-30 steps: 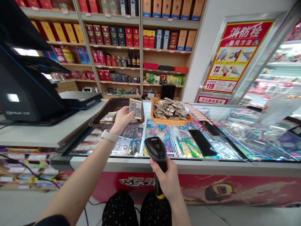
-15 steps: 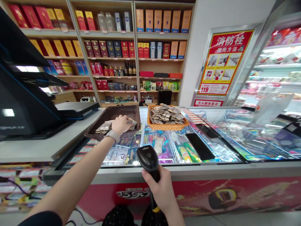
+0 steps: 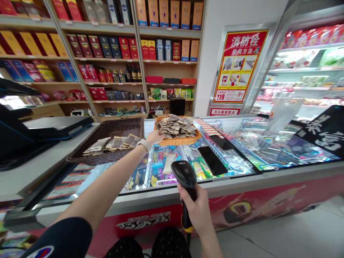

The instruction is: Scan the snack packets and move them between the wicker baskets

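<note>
My left hand [image 3: 155,137], with a pale watch [image 3: 145,144] on its wrist, reaches to the left edge of the orange wicker basket [image 3: 178,141]. That basket is heaped with small flat brownish packets [image 3: 176,126]. The fingertips are at the packets' edge, mostly hidden by the hand, so their grip cannot be made out. My right hand [image 3: 197,206] is wrapped around the handle of a black barcode scanner [image 3: 184,173], held upright in front of the freezer. To the left, a dark brown wicker basket [image 3: 88,138] holds a row of similar packets [image 3: 114,142].
Both baskets stand on the glass top of a chest freezer [image 3: 163,166]. Two black phones [image 3: 212,160] lie on the glass to the right. A scale [image 3: 57,127] sits on the left counter. Shelves of boxes line the back wall.
My left hand has moved right, from the packets in the brown basket to the orange basket. My right hand still holds the scanner. The view has turned somewhat to the right.
</note>
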Available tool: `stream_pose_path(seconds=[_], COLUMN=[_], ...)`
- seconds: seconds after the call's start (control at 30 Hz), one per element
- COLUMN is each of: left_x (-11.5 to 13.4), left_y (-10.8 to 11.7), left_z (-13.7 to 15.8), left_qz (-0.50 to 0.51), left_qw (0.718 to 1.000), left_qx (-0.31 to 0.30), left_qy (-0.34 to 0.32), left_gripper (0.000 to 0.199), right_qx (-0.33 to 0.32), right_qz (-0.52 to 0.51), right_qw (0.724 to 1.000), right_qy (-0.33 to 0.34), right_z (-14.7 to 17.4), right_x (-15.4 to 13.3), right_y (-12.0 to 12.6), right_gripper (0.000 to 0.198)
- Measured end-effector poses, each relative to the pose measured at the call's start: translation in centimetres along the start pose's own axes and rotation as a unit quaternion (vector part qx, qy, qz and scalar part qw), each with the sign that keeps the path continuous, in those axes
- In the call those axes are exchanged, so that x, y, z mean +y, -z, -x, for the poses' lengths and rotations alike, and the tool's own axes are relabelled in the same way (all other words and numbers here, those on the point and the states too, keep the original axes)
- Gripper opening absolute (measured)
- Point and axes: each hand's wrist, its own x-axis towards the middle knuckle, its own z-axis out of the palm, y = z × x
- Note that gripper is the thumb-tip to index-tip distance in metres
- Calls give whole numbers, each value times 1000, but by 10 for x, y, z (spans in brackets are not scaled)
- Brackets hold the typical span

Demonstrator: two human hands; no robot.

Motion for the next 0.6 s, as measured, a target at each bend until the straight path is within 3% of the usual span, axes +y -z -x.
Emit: stream_pose_path(seconds=[0.1,0.27,0.43,0.6], left_x=[4,11,5,-8], left_y=[-10,-22,-18,0], left_z=[-19,-25,-22,6], left_qz=[-2,17,171,270], left_qw=[999,996,978,954], left_qx=[23,58,82,125], left_qy=[48,60,90,37], left_gripper=[33,24,25,29], right_qx=[13,18,15,13], right_qz=[6,12,27,20], right_qw=[1000,1000,999,1000], right_qy=[2,5,10,15], right_z=[-2,-2,-2,0], right_x=[1,2,4,1], right_y=[7,13,14,9], right_gripper=[41,38,38,39])
